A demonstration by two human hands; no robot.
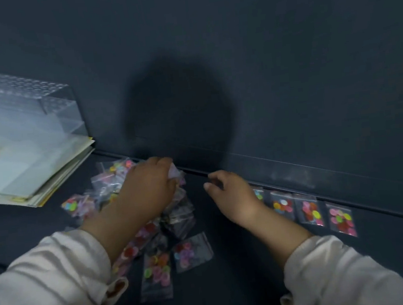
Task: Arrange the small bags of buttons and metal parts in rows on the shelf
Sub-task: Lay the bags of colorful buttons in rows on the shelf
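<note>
Pale sleeves [47,277] frame the shelf [244,271]: left grip [147,189] pinches a bag [173,174] over the pile [175,218]; right grip [234,193], loosely curled and empty, sits nearer the row [309,209], rightward.

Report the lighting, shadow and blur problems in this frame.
Head view: dim overall, with a large soft shadow on the dark back panel; motion blur smears the left hand, the bag it pinches and the pile of bags beneath; the clear organiser at left is washed out; the row of bags at right is sharper.
</note>
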